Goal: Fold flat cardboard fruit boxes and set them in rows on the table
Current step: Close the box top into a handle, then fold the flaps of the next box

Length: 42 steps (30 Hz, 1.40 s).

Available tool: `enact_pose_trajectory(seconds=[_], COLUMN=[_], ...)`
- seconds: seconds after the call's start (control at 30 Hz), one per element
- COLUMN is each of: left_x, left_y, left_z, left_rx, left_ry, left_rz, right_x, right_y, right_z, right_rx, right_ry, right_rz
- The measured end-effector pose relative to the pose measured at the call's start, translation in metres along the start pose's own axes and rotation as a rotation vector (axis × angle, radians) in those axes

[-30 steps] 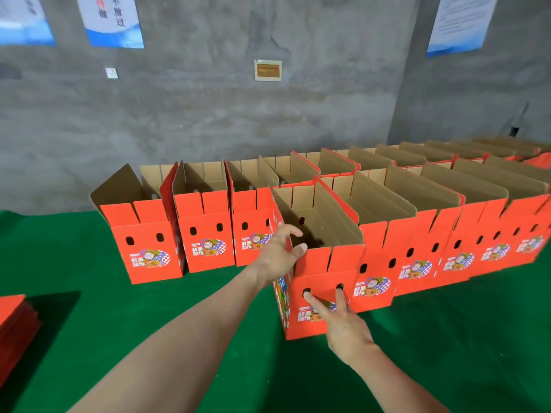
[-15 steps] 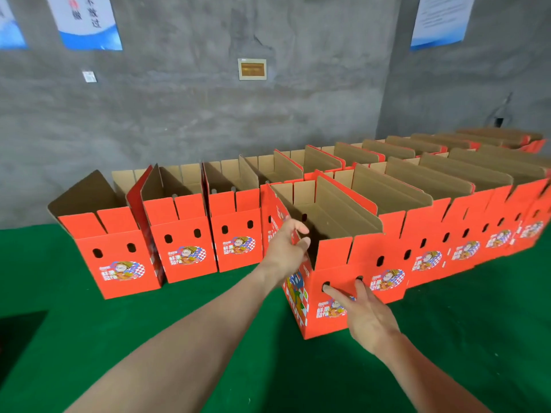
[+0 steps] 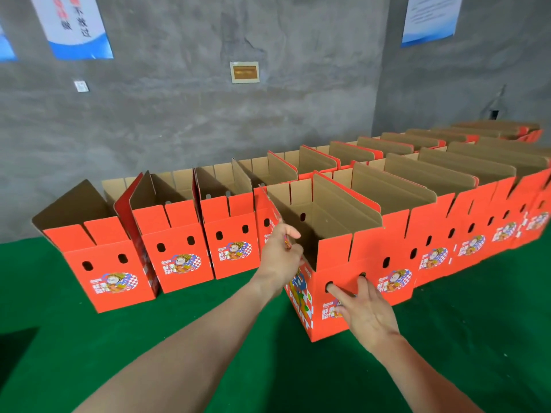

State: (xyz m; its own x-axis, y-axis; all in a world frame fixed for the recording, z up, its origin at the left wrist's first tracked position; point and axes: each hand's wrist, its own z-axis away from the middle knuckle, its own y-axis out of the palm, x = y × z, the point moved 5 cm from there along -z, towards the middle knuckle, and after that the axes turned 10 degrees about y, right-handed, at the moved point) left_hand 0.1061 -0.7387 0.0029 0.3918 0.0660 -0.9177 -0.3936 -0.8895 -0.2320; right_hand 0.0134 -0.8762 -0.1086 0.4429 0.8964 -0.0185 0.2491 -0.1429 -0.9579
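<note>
The left hand (image 3: 280, 254) grips the tall side flap (image 3: 269, 201) at the left top corner of the nearest box (image 3: 343, 263), with its fingers curled round the edge. The right hand (image 3: 368, 312) lies flat on the front of the same box. Its fingers (image 3: 340, 293) are straight and press on the card, and their tips reach the two small holes (image 3: 329, 287). This hand pushes and does not grab.

The box is already folded into shape. It stands upright on the green table (image 3: 208, 368) at the left end of the front row (image 3: 432, 251), right up against the next box. It looks like the hands are only nudging it into line.

A lot of the job looks done. The front row runs off to the right, and the back row (image 3: 176, 257) stands behind it, close to the grey wall (image 3: 179, 120). The back row goes further left than the front row, so there seems to be room for more boxes there. No flat boxes show here, so how many are left cannot be told.

Every box is open on top with its flaps standing up. The insides are plain brown, and the ones that can be seen into have nothing in them. Blue and white posters (image 3: 74, 25) hang on the wall.
</note>
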Motion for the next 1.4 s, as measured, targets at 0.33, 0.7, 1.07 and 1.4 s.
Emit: enact_pose_trajectory(seconds=[0.33, 0.7, 1.07, 1.4], left_x=[-0.008, -0.011, 0.036, 0.069], left_y=[0.008, -0.08, -0.267, -0.382], left_z=[-0.01, 0.005, 0.082, 0.208], left_rx=[0.173, 0.093, -0.019, -0.163], left_ry=[0.05, -0.116, -0.295, -0.406], left_rz=[-0.203, -0.099, -0.438, -0.654], right_x=[0.062, 0.126, 0.155, 0.225], right_y=[-0.009, 0.028, 0.017, -0.079], right_z=[0.034, -0.063, -0.069, -0.026], right_rx=[-0.323, 0.265, 0.254, 0.032], right_ry=[-0.085, -0.151, -0.058, -0.12], right_rz=[-0.244, 0.876, 0.581, -0.596])
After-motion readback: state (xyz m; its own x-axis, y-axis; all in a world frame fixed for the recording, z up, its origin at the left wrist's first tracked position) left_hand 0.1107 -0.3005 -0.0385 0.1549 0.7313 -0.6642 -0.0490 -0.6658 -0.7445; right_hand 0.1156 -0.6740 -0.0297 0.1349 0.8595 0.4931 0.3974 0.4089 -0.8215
